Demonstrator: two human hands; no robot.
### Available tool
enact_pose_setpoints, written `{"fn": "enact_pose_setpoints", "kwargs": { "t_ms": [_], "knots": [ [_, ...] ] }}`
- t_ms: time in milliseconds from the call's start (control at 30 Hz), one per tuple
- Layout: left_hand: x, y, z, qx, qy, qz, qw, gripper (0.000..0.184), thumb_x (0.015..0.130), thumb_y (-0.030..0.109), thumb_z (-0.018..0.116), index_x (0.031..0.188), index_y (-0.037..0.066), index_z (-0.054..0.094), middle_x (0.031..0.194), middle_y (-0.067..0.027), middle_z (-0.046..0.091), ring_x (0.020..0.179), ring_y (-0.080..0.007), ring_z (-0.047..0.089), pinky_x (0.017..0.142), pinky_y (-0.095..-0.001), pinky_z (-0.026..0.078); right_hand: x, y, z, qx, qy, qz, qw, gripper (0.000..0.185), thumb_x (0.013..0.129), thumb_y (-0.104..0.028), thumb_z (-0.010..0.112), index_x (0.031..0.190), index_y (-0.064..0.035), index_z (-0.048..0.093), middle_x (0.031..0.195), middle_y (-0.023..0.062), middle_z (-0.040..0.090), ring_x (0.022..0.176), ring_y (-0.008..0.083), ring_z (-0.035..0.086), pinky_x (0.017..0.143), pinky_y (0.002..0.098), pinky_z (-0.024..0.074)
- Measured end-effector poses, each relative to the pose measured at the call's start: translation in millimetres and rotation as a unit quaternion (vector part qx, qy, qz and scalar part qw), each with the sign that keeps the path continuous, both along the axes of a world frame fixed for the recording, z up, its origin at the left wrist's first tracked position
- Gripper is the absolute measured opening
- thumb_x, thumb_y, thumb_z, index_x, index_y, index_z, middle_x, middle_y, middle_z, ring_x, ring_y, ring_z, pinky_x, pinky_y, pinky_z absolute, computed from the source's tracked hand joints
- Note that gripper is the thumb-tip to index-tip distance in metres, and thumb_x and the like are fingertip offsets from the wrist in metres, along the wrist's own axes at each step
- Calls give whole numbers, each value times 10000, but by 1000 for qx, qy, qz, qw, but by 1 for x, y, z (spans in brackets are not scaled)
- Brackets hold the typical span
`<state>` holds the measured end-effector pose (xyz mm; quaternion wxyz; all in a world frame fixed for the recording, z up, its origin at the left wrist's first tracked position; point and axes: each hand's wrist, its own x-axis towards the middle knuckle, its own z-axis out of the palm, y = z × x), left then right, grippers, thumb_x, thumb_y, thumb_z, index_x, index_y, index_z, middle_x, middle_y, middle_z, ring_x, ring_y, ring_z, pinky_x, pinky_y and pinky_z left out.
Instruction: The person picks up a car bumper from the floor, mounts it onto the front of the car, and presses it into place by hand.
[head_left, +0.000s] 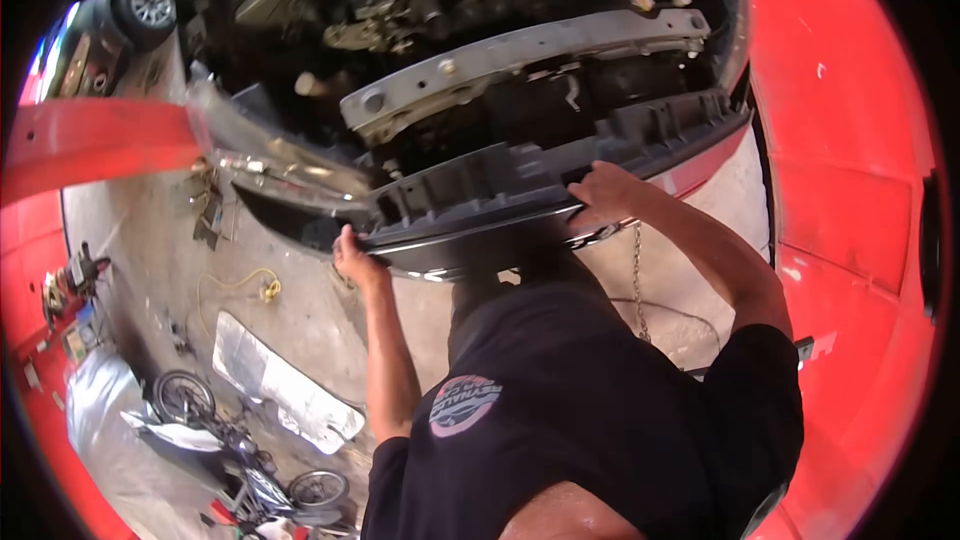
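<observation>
The left hand [358,258] is closed around the edge of the bumper cover [470,240], thumb up on the near side of the headlight [290,172]. The right hand [605,196] is closed over the cover's upper edge, right of its middle; the undersides of both grips are hidden. Held apart like this, the hands probably share the weight and keep the long, bendy piece from twisting.

The cover lies across the front of the car, close to the person's body, with its dark ribbed inner strip [460,180] facing up. Beyond it the metal crossbar [520,58] spans the open front, and the headlight sits close to the cover's left end, where it could catch. A chain [637,275] hangs below, near the right forearm. On the floor [300,290], left of the person, are a yellow cord [240,285], a pale board [285,380] and a motorbike [250,460]. A red wall [850,140] closes in on the right.
</observation>
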<state>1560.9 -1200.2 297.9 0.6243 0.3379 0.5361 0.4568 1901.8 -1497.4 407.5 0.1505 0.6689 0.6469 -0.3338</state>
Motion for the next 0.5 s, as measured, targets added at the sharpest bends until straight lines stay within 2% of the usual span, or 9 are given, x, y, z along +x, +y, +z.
{"fn": "enact_pose_setpoints", "kwargs": {
  "t_ms": [67, 167, 333, 400, 467, 500],
  "knots": [
    [5, 4, 10, 17, 53, -12, 998, 231, 979, 218, 638, 796, 83, 599, 695, -10, 579, 642, -110, 547, 634, -279, 453, 10, 0, 1, 32, 11, 7, 999, 667, 872, -681, 572, 1009, -32, 646, 848, 166, 708, 887, 330, 683, 851, 416, 450],
    [8, 9, 24, 8, 118, -47, 992, 349, 1024, 363, 572, 856, 61, 624, 758, -12, 583, 714, -105, 537, 674, -282, 441, 24, 11, 8, -23, 15, 23, 999, 680, 877, -709, 545, 997, -47, 644, 841, 165, 707, 872, 336, 682, 824, 409, 467],
    [25, 0, 45, -11, 205, -82, 975, 520, 1032, 533, 505, 991, 29, 624, 890, -27, 591, 833, -123, 537, 751, -284, 444, 44, 9, 2, 45, 27, 21, 998, 692, 886, -722, 515, 965, -46, 638, 842, 154, 707, 891, 334, 685, 834, 411, 472],
    [21, 2, 36, 12, 229, -97, 968, 575, 1022, 578, 492, 1132, 21, 581, 1005, -44, 582, 871, -147, 543, 768, -308, 465, 47, 13, -1, 54, 38, 20, 998, 695, 887, -720, 514, 964, -41, 641, 845, 152, 706, 896, 330, 685, 843, 415, 469],
    [25, -5, 50, -58, 204, -123, 969, 655, 1013, 596, 492, 1315, 15, 500, 1151, -85, 586, 958, -177, 576, 783, -335, 495, 55, 18, 2, 48, 35, 33, 998, 696, 887, -718, 514, 966, -39, 645, 846, 151, 705, 898, 325, 685, 851, 417, 466],
    [19, -7, 49, -53, 227, -179, 956, 673, 1002, 617, 493, 1351, 42, 477, 1219, -98, 577, 1013, -191, 584, 809, -362, 507, 58, 18, 2, 53, 34, 18, 998, 696, 882, -716, 527, 981, -39, 654, 852, 147, 706, 895, 321, 684, 865, 417, 458]
  ]
}}
